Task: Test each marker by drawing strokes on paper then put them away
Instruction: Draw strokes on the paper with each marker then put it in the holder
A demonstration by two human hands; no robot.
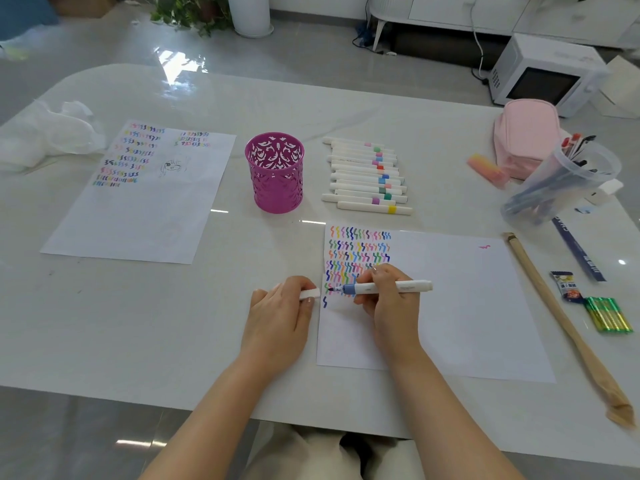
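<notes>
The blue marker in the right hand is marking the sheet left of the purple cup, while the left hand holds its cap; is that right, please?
Not quite: the head view shows the blue marker on the near sheet, right of the purple cup. The rest holds.

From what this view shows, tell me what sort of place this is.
Probably a home living room: a leafy plant and a microwave stand on the glossy floor beyond the table.

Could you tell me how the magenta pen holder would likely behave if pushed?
The magenta pen holder looks empty, with openwork walls, so it is probably light. It might tip if pushed near the rim; pushed low, it would likely slide on the glossy table.
</notes>
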